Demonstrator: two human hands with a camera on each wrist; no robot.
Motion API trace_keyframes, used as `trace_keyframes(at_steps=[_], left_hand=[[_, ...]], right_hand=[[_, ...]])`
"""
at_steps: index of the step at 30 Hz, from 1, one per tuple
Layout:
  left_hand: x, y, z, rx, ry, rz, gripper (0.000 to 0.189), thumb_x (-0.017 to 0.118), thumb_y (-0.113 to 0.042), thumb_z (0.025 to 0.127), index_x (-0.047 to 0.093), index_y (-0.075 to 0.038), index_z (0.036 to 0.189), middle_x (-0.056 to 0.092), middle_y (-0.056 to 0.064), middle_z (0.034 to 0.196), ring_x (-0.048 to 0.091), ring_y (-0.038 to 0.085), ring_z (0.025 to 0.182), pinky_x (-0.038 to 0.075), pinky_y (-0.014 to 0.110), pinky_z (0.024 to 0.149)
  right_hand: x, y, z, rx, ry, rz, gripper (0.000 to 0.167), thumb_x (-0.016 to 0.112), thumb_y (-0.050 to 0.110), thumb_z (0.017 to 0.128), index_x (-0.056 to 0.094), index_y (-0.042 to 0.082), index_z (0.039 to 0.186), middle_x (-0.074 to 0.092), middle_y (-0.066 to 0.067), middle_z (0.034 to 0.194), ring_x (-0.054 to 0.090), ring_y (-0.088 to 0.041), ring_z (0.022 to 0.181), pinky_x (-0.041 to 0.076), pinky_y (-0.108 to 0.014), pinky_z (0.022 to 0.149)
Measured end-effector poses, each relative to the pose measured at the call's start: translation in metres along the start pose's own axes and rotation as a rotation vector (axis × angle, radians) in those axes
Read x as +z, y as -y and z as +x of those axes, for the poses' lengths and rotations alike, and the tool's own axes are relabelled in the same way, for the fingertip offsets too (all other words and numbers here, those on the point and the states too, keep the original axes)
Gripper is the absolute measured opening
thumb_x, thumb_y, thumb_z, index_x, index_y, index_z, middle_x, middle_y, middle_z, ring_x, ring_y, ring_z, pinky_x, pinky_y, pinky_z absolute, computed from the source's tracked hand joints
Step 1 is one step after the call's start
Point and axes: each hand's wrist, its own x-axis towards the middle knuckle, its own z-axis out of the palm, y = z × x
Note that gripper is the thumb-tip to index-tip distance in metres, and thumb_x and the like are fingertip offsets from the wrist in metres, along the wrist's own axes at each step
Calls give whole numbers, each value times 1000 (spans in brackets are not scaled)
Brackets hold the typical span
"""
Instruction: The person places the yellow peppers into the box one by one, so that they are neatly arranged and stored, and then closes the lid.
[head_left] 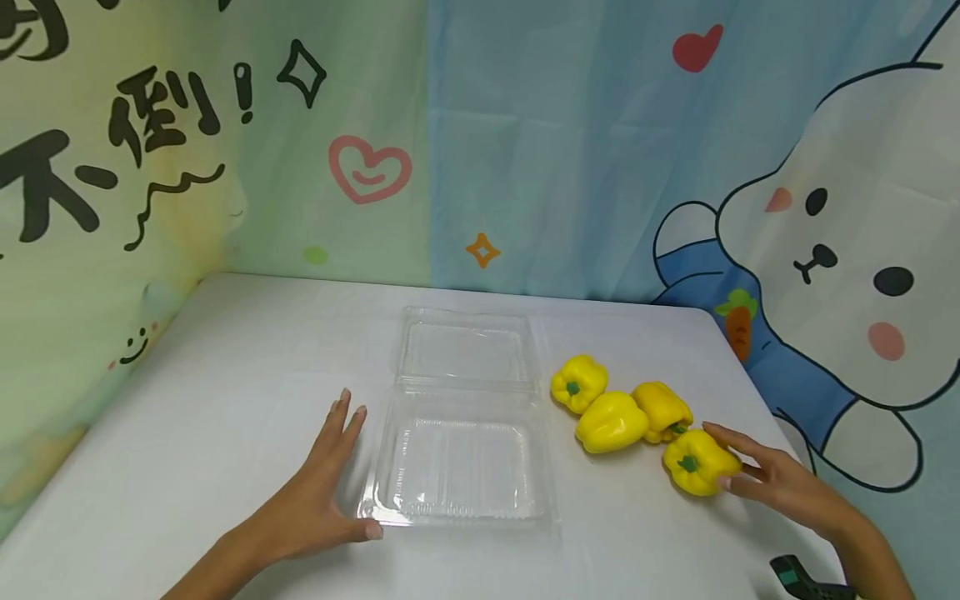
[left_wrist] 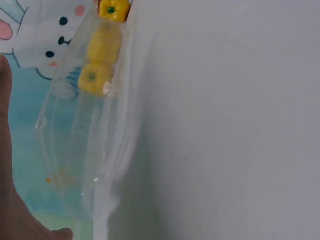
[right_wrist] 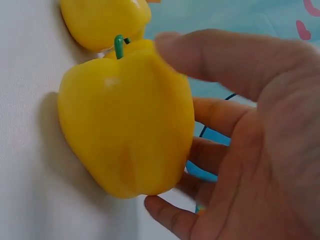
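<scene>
We have the right hand [head_left: 787, 486] holding one pepper [head_left: 697, 463], thumb and fingers on different sides, likely for a steady grip. Other peppers [head_left: 612, 422] cluster on the table [head_left: 225, 400], right of the open box [head_left: 465, 467]. Left hand [head_left: 322, 496] spread wide at its near-left corner, maybe bracing; contact unclear.

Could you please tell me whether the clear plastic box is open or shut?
The box is open: its lid lies back beyond the base.
</scene>
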Motion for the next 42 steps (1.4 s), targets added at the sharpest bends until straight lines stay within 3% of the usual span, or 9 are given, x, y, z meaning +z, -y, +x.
trace_keyframes(at_steps=[8,11,15,18,24,34,38,42], left_hand=[[22,-8,-3,-15,-15,41,140,84,-65,56,-2,-21,157,-18,4,161,-5,37,146,31,65,101],[27,-10,-2,-29,-24,38,137,82,-66,60,-2,-20,157,-17,3,161,2,34,147,33,58,103],[33,-11,1,-43,-34,20,126,77,-64,69,4,-10,157,-13,2,162,14,31,145,34,50,105],[35,-12,3,-54,-23,13,121,73,-63,75,8,-1,155,-13,2,162,14,29,145,30,46,108],[37,-14,3,-97,-6,-13,120,72,-62,77,4,-1,155,-16,-2,162,3,21,147,14,26,111],[43,-20,4,-117,-40,-53,114,73,-57,80,10,5,153,-14,0,162,7,27,146,15,30,110],[45,-23,5,-122,-50,-77,116,74,-56,79,8,6,153,-14,0,162,6,27,146,13,28,109],[47,-24,7,-123,-61,-76,117,75,-55,79,8,7,152,-15,1,162,6,28,146,14,30,110]], right_hand=[[6,3,2,-24,-3,-40,75,72,14,85,34,-5,147,30,-35,147,33,-54,125,42,-69,87],[8,5,5,-10,-34,-60,77,75,16,84,35,-3,147,34,-33,146,38,-52,124,41,-67,90],[11,6,5,11,-63,-84,78,77,20,84,36,-5,146,36,-33,144,41,-52,123,40,-64,94],[13,7,5,24,-75,-85,79,78,22,83,37,-5,145,37,-34,143,40,-52,123,38,-64,95],[11,13,6,2,-97,-86,78,79,22,82,40,-5,143,39,-31,142,41,-52,124,37,-60,96],[11,40,6,-67,-126,-69,75,79,24,83,42,0,143,41,-26,143,49,-48,119,43,-50,92],[14,55,6,-100,-137,-44,74,79,21,83,42,4,144,40,-25,143,48,-47,121,45,-39,94],[21,69,8,-176,-173,-10,73,80,16,82,44,6,144,42,-21,142,46,-43,123,40,-15,94]])
